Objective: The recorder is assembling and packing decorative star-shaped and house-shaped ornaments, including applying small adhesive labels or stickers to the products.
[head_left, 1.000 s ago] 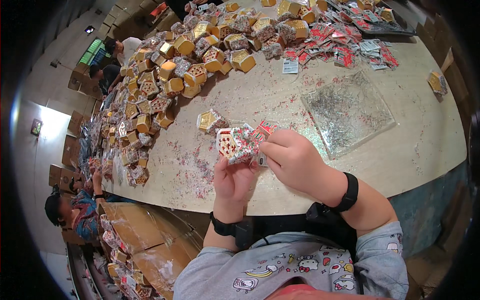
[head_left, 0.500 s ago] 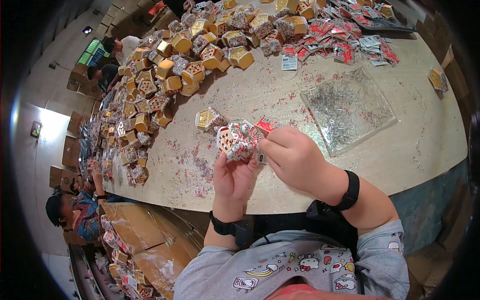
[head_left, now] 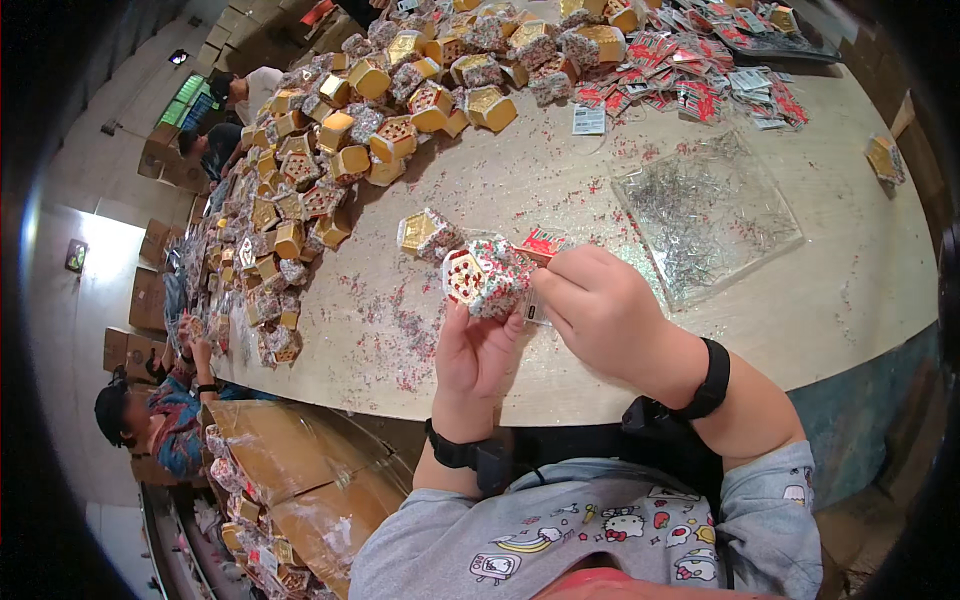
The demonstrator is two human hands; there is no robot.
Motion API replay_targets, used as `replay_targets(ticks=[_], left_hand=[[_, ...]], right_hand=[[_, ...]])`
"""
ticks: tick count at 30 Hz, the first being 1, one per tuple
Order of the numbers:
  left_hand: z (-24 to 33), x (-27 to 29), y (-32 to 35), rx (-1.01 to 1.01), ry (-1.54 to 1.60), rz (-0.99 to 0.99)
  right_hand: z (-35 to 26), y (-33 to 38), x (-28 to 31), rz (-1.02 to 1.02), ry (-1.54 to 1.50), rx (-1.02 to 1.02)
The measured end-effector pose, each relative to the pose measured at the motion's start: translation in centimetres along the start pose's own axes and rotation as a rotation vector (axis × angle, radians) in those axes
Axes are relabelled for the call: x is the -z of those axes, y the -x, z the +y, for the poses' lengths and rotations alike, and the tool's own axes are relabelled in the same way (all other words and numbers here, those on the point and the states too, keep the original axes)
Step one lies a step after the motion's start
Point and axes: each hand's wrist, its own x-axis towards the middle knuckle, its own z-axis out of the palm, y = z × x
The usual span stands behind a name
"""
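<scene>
My left hand (head_left: 476, 355) holds a small house-shaped ornament (head_left: 490, 280) from below, thumb against its near side. Its front panel is gold with red dots, and white, red and green beads cover the roof. My right hand (head_left: 605, 300) is closed in a pinch at the ornament's right side; what lies between its fingertips is hidden. A red-and-white tag (head_left: 545, 243) shows just beyond those fingers, and a pale tag (head_left: 535, 312) shows below them. Another gold ornament with a beaded roof (head_left: 428, 235) lies on the table just behind the held one.
A clear shallow tray (head_left: 790, 243) of metal pins lies at right. Ornaments (head_left: 390, 140) are heaped along the far left, with red and white tags (head_left: 690, 85) at the back. Loose beads litter the table (head_left: 580, 385). A cardboard box (head_left: 290, 450) stands at lower left; co-workers are beyond.
The held ornament has turned slightly, so its dotted front panel faces more toward me. My right hand stays pinched at its side. The whole view has shifted a little.
</scene>
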Motion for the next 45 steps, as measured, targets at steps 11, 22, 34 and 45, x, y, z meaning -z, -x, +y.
replay_targets(ticks=[11, 22, 34, 45], left_hand=[[0.3, 0.8, -0.3, 0.05, 0.092, -0.051], [0.2, 0.5, -0.2, 0.078, 0.089, -0.093], [0.2, 0.6, 0.0, 0.044, 0.033, -0.132], [0.1, 0.1, 0.3, -0.038, -0.076, -0.023]], right_hand=[[0.3, 0.1, -0.3, 0.019, 0.002, 0.036], [-0.1, 0.1, -0.2, 0.039, -0.01, 0.085], [0.0, 0.0, 0.0, 0.009, -0.02, 0.085], [0.2, 0.1, -0.2, -0.001, -0.017, 0.107]])
